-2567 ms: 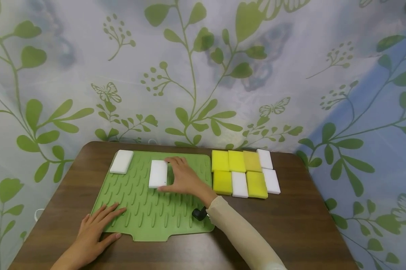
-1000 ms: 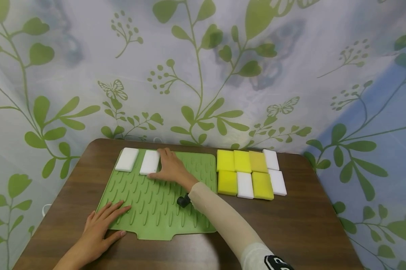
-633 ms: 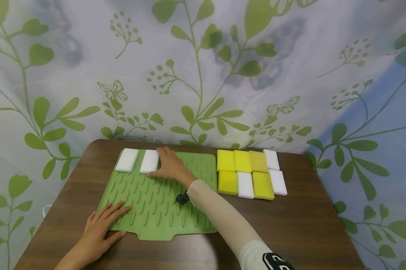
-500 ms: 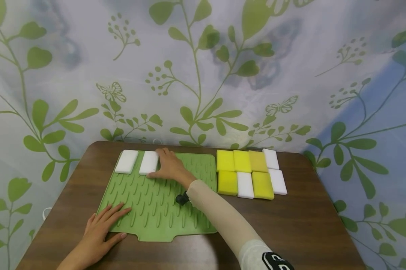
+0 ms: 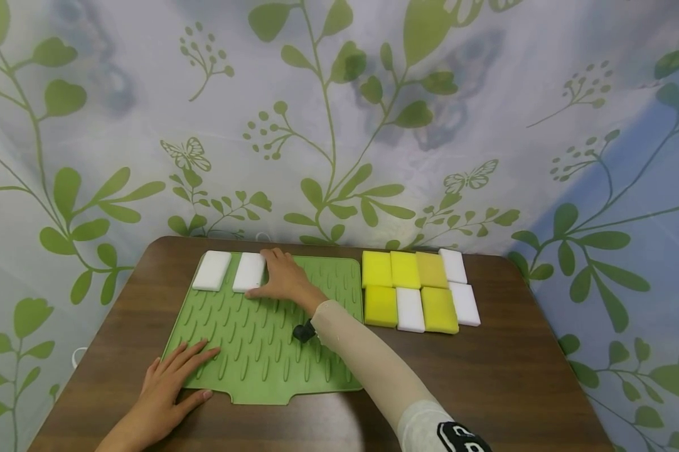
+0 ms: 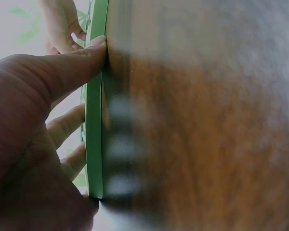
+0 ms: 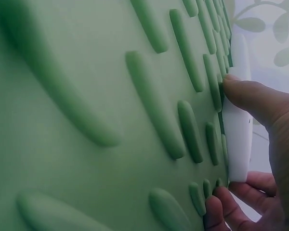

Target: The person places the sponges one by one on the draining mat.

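Note:
A ridged green mat (image 5: pixel 260 358) lies on the table. My right hand (image 5: pixel 287 281) holds a white sponge block (image 5: pixel 249 272) between thumb and fingertips, at its near and far ends. In the right wrist view this white block (image 7: pixel 239 144) stands against the ridges, or very close to them. To its left, with a narrow gap, a second white block (image 5: pixel 211 271) lies at the mat's back left corner. My left hand (image 5: pixel 161 395) rests flat with spread fingers on the mat's front left corner; in the left wrist view its thumb touches the mat's green edge (image 6: pixel 95 139).
Right of the mat, yellow sponge blocks (image 5: pixel 381 306) and white ones (image 5: pixel 410 310) sit side by side in two rows on the brown wooden table (image 5: pixel 486 376). A leaf-patterned curtain (image 5: pixel 339 125) hangs behind the table. A small black device (image 5: pixel 304 331) is at my right wrist.
My right hand has carried the white sponge block back and left, beside the other white block. Over the last second it has stayed there. My left hand has kept its place on the mat.

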The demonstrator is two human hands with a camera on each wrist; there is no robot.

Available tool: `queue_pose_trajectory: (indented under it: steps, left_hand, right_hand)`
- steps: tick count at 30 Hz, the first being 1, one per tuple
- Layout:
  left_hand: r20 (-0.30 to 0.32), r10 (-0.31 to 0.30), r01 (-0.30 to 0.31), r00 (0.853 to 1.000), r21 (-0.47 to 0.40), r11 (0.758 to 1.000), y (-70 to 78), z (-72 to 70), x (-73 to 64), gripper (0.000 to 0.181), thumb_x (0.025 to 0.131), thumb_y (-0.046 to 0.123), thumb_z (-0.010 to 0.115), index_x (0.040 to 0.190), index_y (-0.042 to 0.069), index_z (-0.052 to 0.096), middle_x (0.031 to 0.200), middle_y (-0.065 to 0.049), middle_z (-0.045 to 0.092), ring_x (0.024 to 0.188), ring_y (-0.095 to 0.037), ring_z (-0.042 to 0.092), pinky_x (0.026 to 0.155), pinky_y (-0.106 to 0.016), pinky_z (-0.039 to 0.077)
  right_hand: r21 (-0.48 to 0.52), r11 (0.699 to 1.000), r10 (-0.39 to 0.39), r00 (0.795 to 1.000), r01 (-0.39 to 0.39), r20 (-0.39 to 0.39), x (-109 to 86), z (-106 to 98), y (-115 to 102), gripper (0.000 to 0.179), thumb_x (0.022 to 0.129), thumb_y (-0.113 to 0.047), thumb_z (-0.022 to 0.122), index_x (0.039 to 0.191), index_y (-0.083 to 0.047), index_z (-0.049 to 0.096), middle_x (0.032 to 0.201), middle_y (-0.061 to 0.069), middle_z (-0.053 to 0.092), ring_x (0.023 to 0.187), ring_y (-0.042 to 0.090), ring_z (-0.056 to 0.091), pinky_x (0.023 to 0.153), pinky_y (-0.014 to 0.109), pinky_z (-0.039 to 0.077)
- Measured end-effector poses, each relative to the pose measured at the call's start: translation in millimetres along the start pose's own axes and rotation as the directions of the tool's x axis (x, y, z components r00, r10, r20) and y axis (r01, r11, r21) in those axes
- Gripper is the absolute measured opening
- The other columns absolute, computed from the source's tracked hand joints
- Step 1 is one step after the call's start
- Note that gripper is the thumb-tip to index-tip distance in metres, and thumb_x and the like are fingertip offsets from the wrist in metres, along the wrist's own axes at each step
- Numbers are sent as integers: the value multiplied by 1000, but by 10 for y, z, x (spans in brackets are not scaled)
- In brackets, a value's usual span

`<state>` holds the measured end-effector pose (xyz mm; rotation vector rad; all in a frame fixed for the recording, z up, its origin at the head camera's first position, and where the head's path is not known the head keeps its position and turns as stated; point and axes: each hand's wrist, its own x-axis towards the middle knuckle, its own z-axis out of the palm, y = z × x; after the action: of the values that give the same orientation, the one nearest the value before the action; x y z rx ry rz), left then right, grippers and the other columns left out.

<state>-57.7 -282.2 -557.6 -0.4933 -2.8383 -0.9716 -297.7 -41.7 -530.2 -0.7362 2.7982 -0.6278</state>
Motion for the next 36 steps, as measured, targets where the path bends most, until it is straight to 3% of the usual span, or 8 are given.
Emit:
queue_pose_trajectory:
  steps: [12,19,36]
  left_hand:
    - [-7,11,-11,1000,-1,1000,-10,9,1,76,88,26,88,156,30,57,166,-12,49,146,-61,37,100,-87,22]
    - [-5,9,-9,1000,-4,1000,-22,20,-2,76,88,26,89,156,30,57,165,-14,50,146,-61,37,100,-87,23]
    - [-5,10,-10,1000,-2,1000,-36,23,-1,75,88,26,88,156,29,57,166,-13,50,145,-61,37,99,-87,23]
  right_hand:
    - [-6,1000,-5,1000,6,13,1,-1,26,114,85,-69,83,172,-21,26,173,7,36,157,31,41,110,54,56]
    - [39,999,-6,1000,6,14,-19,-27,40,121,82,-67,86,173,-22,20,175,9,31,159,34,40,113,58,53]
    - [72,997,-25,1000,24,9,-166,-134,84,118,84,-64,87,173,-20,23,176,10,29,158,32,43,115,56,53]
